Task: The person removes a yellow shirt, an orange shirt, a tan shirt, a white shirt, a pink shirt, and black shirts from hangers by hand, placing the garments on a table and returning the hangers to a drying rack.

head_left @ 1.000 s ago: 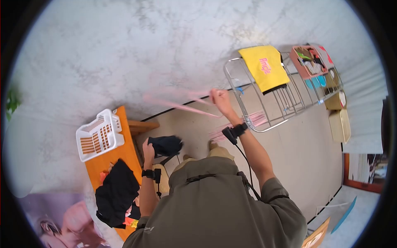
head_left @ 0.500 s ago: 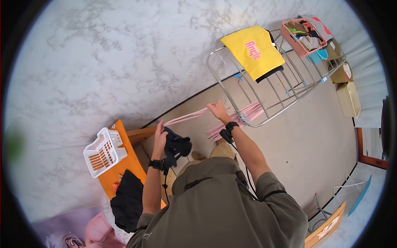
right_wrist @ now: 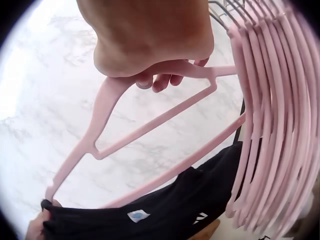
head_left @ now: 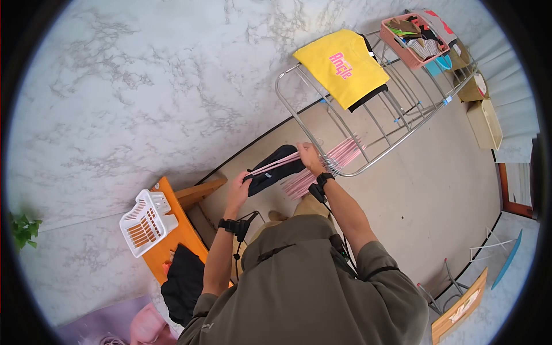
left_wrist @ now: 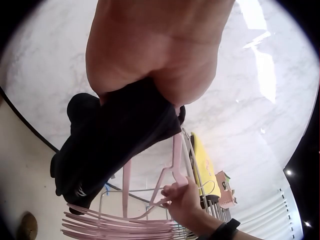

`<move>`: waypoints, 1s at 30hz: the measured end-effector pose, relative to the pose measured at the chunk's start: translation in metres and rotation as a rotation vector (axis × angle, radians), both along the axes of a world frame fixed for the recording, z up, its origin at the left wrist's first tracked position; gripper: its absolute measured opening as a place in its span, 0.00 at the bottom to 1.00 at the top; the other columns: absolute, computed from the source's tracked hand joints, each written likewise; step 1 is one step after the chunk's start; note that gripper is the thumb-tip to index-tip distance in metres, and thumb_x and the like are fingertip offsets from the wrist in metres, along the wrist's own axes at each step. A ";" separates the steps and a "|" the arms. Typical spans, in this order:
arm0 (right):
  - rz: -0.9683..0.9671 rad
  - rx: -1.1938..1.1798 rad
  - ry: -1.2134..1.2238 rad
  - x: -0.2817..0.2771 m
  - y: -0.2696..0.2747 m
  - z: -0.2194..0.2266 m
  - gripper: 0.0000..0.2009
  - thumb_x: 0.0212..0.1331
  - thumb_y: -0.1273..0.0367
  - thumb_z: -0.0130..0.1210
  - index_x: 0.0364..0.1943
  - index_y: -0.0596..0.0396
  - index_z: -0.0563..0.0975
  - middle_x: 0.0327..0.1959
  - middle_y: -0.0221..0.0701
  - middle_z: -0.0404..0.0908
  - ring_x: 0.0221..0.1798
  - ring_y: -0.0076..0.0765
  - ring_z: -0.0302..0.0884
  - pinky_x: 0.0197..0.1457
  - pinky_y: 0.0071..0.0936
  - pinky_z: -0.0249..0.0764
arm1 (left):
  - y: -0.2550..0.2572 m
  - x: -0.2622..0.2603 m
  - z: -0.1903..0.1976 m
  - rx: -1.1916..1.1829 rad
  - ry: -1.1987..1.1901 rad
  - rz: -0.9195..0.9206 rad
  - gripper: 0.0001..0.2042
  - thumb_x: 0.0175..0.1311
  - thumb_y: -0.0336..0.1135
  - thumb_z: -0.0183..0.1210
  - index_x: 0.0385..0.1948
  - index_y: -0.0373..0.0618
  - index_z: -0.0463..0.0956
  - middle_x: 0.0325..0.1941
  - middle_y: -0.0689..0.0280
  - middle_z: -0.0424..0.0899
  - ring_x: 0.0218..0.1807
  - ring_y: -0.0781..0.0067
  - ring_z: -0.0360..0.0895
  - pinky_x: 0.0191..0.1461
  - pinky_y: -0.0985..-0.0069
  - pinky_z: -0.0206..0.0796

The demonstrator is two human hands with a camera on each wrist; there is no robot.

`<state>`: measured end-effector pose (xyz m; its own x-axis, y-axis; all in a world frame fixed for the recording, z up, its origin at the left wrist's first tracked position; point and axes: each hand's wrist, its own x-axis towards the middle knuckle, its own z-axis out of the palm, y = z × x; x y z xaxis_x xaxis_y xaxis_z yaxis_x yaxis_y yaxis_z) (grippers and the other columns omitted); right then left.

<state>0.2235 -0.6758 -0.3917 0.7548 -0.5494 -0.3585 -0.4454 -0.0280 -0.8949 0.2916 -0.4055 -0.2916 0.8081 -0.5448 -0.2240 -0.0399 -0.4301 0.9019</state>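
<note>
My right hand (head_left: 310,158) grips a pink clothes hanger (right_wrist: 156,121) by its upper part. At the hanger's far end, my left hand (head_left: 237,192) pinches the edge of a black garment (left_wrist: 115,135), which has a small white logo and a pale label. That edge sits over the hanger tip in the right wrist view, while the rest of the cloth hangs along the lower bar. Close by my right hand, a bunch of pink hangers (right_wrist: 270,100) hangs by metal hooks from the rack end.
A metal drying rack (head_left: 292,116) stands to the right, bearing a folded yellow shirt (head_left: 342,69) and a pink basket (head_left: 402,52) of clothes. On the left, an orange table (head_left: 158,267) holds a white basket (head_left: 146,224) and black clothing (head_left: 183,287).
The hanger and garment, held apart a second ago, have come together between my hands. My left hand has moved right, and the garment is now stretched along the hanger.
</note>
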 end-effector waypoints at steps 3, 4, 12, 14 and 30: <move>-0.133 -0.006 -0.014 -0.003 0.006 -0.004 0.24 0.58 0.52 0.47 0.31 0.66 0.76 0.26 0.46 0.77 0.35 0.42 0.77 0.43 0.36 0.68 | -0.010 -0.008 0.001 0.001 -0.042 -0.043 0.05 0.61 0.27 0.51 0.36 0.37 0.72 0.28 0.65 0.75 0.34 0.78 0.69 0.41 0.81 0.62; -0.224 0.011 -0.046 -0.002 0.008 -0.008 0.25 0.58 0.51 0.47 0.35 0.64 0.75 0.28 0.46 0.78 0.37 0.43 0.77 0.45 0.35 0.68 | -0.012 -0.010 0.000 -0.033 -0.030 -0.017 0.05 0.61 0.26 0.51 0.36 0.37 0.72 0.28 0.65 0.75 0.34 0.78 0.69 0.41 0.81 0.62; -0.211 0.001 0.094 -0.011 0.020 -0.030 0.24 0.56 0.57 0.52 0.45 0.66 0.72 0.43 0.51 0.76 0.48 0.49 0.75 0.54 0.35 0.67 | 0.005 -0.024 -0.015 0.112 -0.040 -0.067 0.06 0.59 0.26 0.51 0.36 0.38 0.72 0.30 0.63 0.76 0.35 0.73 0.72 0.44 0.79 0.64; -0.276 -0.037 0.101 -0.015 0.024 -0.042 0.23 0.56 0.58 0.53 0.46 0.68 0.71 0.46 0.52 0.75 0.50 0.50 0.74 0.55 0.34 0.67 | 0.010 -0.028 -0.032 0.018 0.037 -0.067 0.06 0.59 0.26 0.51 0.37 0.39 0.72 0.31 0.61 0.77 0.35 0.71 0.73 0.44 0.77 0.64; -0.267 0.762 0.203 -0.038 0.036 -0.009 0.40 0.60 0.57 0.51 0.66 0.60 0.39 0.60 0.56 0.60 0.51 0.58 0.72 0.45 0.47 0.78 | 0.039 -0.064 -0.093 0.395 0.007 -0.171 0.26 0.53 0.25 0.54 0.57 0.44 0.64 0.48 0.46 0.76 0.50 0.43 0.72 0.53 0.57 0.64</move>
